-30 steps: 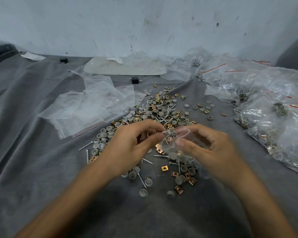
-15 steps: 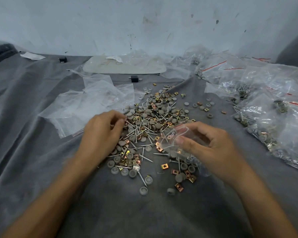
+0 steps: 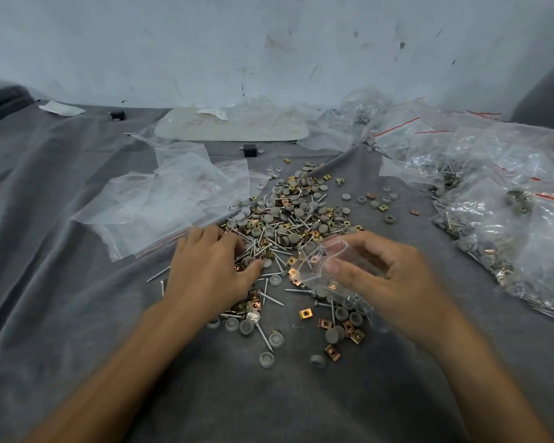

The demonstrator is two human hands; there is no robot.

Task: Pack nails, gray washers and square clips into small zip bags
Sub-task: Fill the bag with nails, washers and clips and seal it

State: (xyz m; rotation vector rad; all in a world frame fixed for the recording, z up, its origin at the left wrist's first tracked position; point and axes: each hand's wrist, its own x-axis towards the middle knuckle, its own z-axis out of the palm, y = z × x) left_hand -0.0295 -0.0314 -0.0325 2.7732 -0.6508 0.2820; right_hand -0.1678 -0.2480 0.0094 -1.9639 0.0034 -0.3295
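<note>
- The right hand (image 3: 387, 279) pinches the mouth of the small zip bag (image 3: 311, 270) between thumb and fingers (image 3: 336, 268), over the pile's near right part, as half a second ago.
- The left hand (image 3: 208, 273) has slid right, toward the bag. Its fingers (image 3: 232, 247) curl down into the pile, and I cannot tell whether they grasp anything.
- Nails (image 3: 271, 298), gray washers (image 3: 335, 334) and square clips (image 3: 305, 313) lie loose on the cloth-covered worktop (image 3: 77, 314).
- The bag's contents are blurred, and the filled bags (image 3: 509, 225) at right are cut off.
</note>
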